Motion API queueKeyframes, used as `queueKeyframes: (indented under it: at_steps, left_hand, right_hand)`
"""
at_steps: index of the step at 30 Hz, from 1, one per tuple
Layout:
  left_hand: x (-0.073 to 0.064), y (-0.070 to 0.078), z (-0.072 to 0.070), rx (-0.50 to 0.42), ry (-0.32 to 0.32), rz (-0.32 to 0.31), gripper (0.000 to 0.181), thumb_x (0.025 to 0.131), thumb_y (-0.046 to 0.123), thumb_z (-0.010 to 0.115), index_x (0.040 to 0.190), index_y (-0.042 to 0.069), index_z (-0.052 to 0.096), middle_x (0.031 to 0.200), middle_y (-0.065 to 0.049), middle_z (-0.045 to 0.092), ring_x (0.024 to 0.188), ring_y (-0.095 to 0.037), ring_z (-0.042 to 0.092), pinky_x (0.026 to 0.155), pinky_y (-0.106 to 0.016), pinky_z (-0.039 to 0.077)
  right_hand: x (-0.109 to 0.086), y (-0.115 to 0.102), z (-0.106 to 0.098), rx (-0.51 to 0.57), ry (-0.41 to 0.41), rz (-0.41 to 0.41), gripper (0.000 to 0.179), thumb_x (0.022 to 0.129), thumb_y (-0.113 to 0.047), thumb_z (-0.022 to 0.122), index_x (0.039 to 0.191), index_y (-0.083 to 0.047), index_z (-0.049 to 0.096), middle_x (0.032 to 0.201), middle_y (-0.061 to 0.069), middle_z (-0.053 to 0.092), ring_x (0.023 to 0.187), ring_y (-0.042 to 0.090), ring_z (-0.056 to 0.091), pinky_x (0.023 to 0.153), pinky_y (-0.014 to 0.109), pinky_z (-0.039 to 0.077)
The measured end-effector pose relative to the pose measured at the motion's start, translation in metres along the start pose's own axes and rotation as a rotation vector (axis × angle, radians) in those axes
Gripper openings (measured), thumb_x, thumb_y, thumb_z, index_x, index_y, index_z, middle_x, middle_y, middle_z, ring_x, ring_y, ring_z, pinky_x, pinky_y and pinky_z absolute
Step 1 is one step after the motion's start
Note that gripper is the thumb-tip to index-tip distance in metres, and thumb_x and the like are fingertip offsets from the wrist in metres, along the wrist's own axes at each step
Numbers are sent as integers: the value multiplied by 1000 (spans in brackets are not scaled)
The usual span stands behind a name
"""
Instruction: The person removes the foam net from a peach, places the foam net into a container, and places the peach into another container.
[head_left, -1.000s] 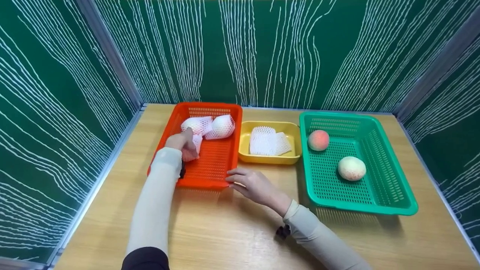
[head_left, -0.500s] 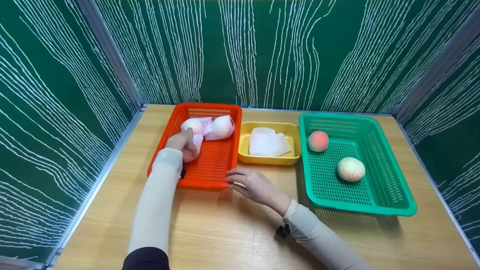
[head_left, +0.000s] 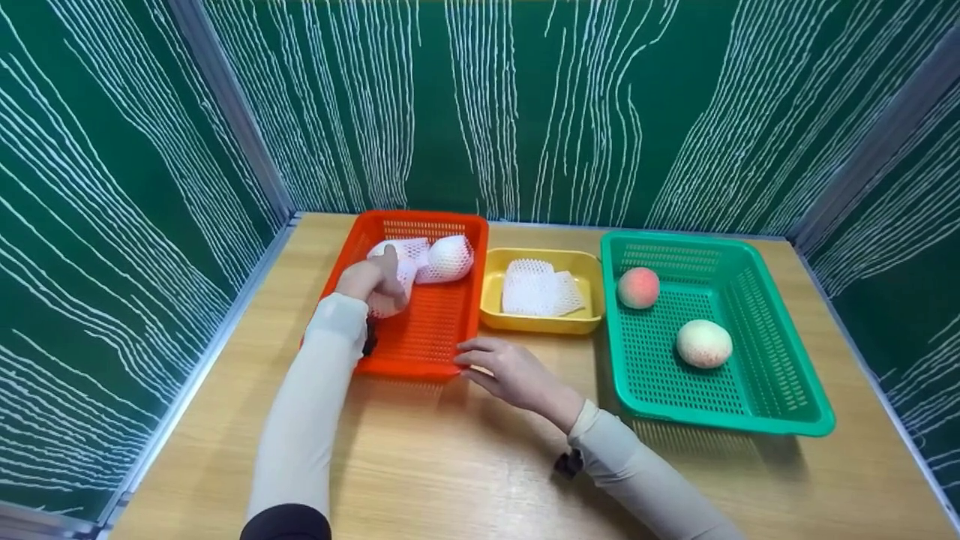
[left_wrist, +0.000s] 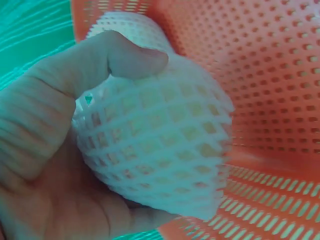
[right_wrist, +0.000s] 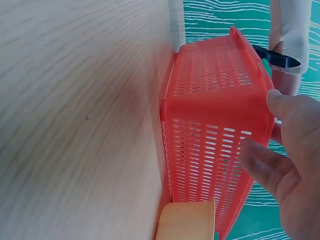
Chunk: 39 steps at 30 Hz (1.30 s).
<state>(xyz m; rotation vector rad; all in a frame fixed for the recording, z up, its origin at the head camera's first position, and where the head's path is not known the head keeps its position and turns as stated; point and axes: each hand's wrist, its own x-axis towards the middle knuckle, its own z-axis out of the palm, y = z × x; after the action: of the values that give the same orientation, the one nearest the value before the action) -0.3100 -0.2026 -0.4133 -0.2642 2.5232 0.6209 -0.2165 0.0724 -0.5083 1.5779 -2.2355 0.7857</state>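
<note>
My left hand (head_left: 375, 281) is inside the red basket (head_left: 431, 352), gripping a peach in a white foam net (left_wrist: 160, 135). In the left wrist view the thumb (left_wrist: 137, 62) lies across the top of it and the fingers pass underneath. Two more net-wrapped fruits lie behind it, one of them a pale wrapped fruit (head_left: 448, 259) at the back right. My right hand (head_left: 514, 371) holds the near right corner of the basket, its thumb (right_wrist: 280, 103) on the rim and fingers against the outer wall.
A yellow tray (head_left: 540, 324) with white foam nets (head_left: 529, 287) stands right of the red basket. Further right, a green basket (head_left: 626, 375) holds a pink peach (head_left: 638, 288) and a pale peach (head_left: 704, 344). Green panels with white lines enclose the wooden table (head_left: 442, 465).
My left hand has moved slightly back and to the right with the wrapped peach. My right hand stays at the basket's corner.
</note>
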Motion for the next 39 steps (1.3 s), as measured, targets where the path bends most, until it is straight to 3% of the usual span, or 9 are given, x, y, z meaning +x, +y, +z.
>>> queueKeyframes:
  at_steps: [5,11,14,17,22,28,33,39]
  left_hand:
    - [-12,6,-2,14,37,85,115,73,27,85,156,19,5,156,-11,22,129,-33,30,109,-59,23]
    - [-28,11,-2,36,170,319,101,67,24,88,148,22,28,134,-4,44,113,-26,43,97,-52,44]
    - [-38,12,1,3,232,393,97,65,18,86,144,20,29,124,-4,48,107,-25,47,86,-44,51]
    - [-52,13,7,-55,260,418,97,63,17,86,142,18,29,120,-4,49,104,-25,49,82,-42,53]
    - [-79,17,16,-71,333,474,90,62,21,88,136,15,36,120,-1,49,106,-21,47,92,-44,47]
    - [-105,23,26,-115,415,528,90,61,22,88,133,20,35,121,4,45,110,-16,42,90,-41,49]
    - [-118,25,41,-206,441,562,98,61,21,90,139,26,31,128,9,44,113,-13,43,91,-38,49]
    - [-121,30,68,-298,469,647,101,64,18,89,145,23,29,135,7,43,115,-14,44,96,-39,46]
  right_hand:
    - [-3,-3,-2,-29,-26,3,24,90,-14,70,114,-10,71,122,8,65,110,20,62,93,34,49]
    - [-17,-10,-23,-49,-29,26,27,91,-17,70,117,-11,70,124,9,64,111,21,62,91,36,50]
    - [-29,-13,-33,-70,4,8,23,91,-17,69,112,-9,71,119,10,67,106,21,64,89,35,51]
    - [-42,-15,-40,-96,38,-21,18,90,-17,70,105,-7,72,111,10,69,101,22,66,87,35,52]
    - [-60,-21,-52,-128,44,-21,16,88,-17,72,102,-8,73,105,6,70,96,20,66,83,33,54]
    - [-73,-27,-65,-154,44,1,14,89,-18,71,100,-9,73,103,5,70,95,19,66,79,33,55]
    - [-84,-30,-72,-166,66,23,12,87,-16,73,97,-10,73,99,4,70,91,18,66,77,33,55]
    - [-94,-31,-80,-167,89,31,10,86,-15,73,95,-11,73,94,0,70,87,16,66,75,31,55]
